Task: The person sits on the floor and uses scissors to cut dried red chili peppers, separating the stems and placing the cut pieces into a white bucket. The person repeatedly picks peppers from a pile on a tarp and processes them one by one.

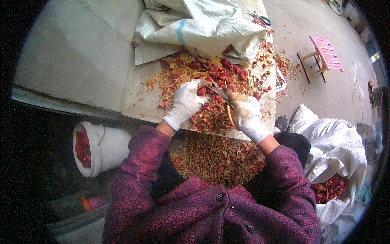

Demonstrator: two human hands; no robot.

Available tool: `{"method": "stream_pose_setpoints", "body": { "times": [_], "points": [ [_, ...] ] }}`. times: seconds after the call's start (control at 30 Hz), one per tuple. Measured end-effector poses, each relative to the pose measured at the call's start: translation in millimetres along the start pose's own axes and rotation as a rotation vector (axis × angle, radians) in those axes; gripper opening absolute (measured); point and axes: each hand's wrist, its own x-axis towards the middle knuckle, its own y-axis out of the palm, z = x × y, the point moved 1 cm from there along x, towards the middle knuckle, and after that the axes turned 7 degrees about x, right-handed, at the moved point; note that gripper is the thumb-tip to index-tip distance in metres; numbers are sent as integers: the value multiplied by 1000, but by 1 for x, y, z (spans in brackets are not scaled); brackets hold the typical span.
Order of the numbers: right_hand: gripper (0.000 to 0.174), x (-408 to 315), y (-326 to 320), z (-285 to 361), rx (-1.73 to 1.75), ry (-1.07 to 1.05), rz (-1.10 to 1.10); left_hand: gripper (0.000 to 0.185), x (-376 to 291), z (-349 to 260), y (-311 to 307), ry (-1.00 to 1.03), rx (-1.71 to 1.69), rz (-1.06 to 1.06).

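Observation:
My left hand (188, 99), in a white knit glove stained at the fingertips, pinches a dried red chili pepper (201, 91) between thumb and fingers. In my right hand (244, 110), gloved the same way, is a pair of scissors (229, 113) with orange handles. Their blades point up and left, parted, close to the dark stem end of the pepper. Beneath both hands, a heap of dried chili pieces, seeds and stems (213, 117) covers part of the pale work surface (138, 100). Some of the right fingers are hidden behind the handle.
A white woven sack (207, 27) lies across the far side, with another pair of scissors (261, 20) beside it. Left stands a white bucket (114, 148) of chili pieces. Right are an open sack (338, 149) of dried chilies and a folding stool (327, 55). Stem debris (219, 158) lies below the edge.

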Motion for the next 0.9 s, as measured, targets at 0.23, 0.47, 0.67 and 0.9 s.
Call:
{"method": "stream_pose_setpoints", "body": {
  "times": [0.23,0.47,0.67,0.9],
  "points": [
    [20,-7,-2,-1,-3,69,101,37,2,-9,-6,-163,-122,88],
    [35,-4,-12,7,1082,489,420,32,0,-12,-10,-196,-549,253],
    [45,-6,-23,17,1404,638,566,29,-4,-6,-6,-109,-655,111],
    [33,4,-10,11,164,-64,-104,28,-3,-4,0,-49,-559,143]
  ]
}}
